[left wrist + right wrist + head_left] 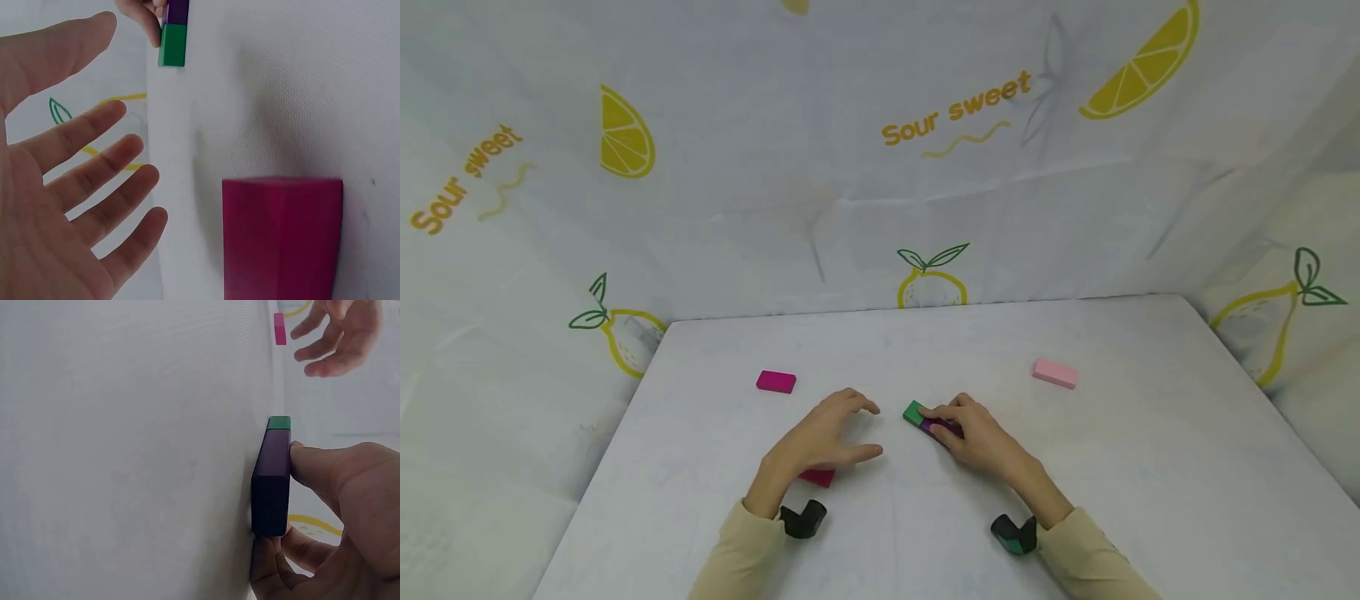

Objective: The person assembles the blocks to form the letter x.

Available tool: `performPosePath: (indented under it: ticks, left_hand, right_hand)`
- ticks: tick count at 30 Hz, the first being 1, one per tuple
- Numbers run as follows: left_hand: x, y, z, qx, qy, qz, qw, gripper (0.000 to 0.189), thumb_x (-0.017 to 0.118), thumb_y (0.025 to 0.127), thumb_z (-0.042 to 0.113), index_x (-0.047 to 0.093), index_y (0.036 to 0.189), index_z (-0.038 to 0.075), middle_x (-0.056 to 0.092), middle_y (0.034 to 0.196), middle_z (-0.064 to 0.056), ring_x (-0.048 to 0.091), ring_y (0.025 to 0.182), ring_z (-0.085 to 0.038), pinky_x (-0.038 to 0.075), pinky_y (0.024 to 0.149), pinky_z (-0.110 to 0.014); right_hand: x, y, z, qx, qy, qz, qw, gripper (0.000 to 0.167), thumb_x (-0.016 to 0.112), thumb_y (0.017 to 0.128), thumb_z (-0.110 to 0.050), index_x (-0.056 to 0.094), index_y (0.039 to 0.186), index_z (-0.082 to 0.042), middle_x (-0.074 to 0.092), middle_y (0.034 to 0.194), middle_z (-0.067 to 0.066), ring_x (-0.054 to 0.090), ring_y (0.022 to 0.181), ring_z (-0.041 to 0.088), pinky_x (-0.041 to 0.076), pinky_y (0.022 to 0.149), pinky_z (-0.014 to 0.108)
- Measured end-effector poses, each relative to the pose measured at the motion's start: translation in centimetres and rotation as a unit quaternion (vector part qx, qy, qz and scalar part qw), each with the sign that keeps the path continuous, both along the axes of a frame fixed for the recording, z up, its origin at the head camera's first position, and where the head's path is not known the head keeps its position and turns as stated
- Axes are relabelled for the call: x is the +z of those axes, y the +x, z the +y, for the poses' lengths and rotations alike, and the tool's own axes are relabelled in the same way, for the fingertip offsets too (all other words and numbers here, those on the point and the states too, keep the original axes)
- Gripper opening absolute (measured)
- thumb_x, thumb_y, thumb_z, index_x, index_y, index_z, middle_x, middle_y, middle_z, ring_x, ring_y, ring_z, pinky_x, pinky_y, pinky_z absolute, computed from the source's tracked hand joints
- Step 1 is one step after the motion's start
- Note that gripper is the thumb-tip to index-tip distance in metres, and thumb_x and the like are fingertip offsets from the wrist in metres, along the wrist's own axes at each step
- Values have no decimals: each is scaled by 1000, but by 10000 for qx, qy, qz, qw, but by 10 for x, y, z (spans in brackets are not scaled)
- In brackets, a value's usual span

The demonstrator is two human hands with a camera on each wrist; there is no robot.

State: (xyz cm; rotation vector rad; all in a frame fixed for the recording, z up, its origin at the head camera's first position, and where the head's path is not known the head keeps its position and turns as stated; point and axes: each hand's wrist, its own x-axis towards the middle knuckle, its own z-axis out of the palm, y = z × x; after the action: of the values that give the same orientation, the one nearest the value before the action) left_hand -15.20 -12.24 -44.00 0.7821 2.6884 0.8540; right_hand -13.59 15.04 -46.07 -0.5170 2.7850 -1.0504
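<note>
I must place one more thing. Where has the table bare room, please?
Free on the table: rightward, between right hand, pink block and right edge; at the back, between pink block and far magenta block. Crowded: the centre, where the right hand grips the purple block by the green block, and around the left hand and near magenta block.

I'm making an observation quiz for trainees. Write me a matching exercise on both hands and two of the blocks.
1. Left hand
2. Right hand
3. Light pink block
4. Green block

A. End to end with the purple block
B. Empty, fingers apart
C. Lying on the person's right, untouched
D. Gripping the purple block

Pairs: 1-B, 2-D, 3-C, 4-A
</note>
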Motion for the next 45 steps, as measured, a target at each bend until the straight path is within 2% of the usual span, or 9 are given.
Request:
performPosePath:
  ticks: [6,9,16,22,30,37,45]
  left_hand:
    - [0,11,-23,269,142,-142,9994,45,79,85,33,68,124,13,64,128,-1,59,120,-25,48,105,-50]
    - [-2,15,-34,384,176,-104,9991,44,80,85,33,68,123,13,65,128,-1,60,119,-25,49,104,-51]
    - [-7,25,-54,469,59,-34,9989,45,82,84,31,67,123,15,65,125,1,60,116,-21,49,102,-49]
    - [-8,32,-61,313,-14,-23,9995,45,83,83,31,67,122,14,65,122,1,59,114,-20,50,101,-48]
    - [-11,34,-67,25,-144,94,9998,37,82,83,28,71,117,16,65,119,6,59,114,-17,51,101,-44]
    - [-13,35,-71,-194,25,-110,9997,30,81,83,20,74,111,22,64,112,10,55,110,-13,50,92,-31]
    - [-16,33,-72,-273,-16,-201,9994,28,81,84,18,73,109,26,63,111,12,54,110,-12,50,91,-29]
  right_hand:
    - [0,0,2,49,24,-66,10000,34,67,98,-14,70,132,-17,59,101,8,47,85,15,39,72,24]
    - [0,-1,3,65,8,-110,9999,36,66,99,-15,68,134,-17,58,101,9,46,86,15,39,72,24]
    - [-2,-2,4,97,-117,-190,9997,37,66,99,-14,68,136,-16,58,101,9,46,85,15,39,71,24]
    - [-3,-2,5,85,-172,-214,9996,37,66,99,-14,67,136,-16,58,102,10,45,85,15,39,71,23]
    - [-5,-1,4,95,-209,-184,9996,37,65,99,-14,67,136,-16,58,103,11,46,86,16,39,72,24]
    - [-6,-1,3,56,-220,-197,9995,37,65,99,-14,67,136,-15,58,103,11,45,86,15,39,71,23]
    - [-6,-2,3,44,-228,-204,9995,38,65,99,-14,66,137,-14,57,102,10,45,84,15,38,70,22]
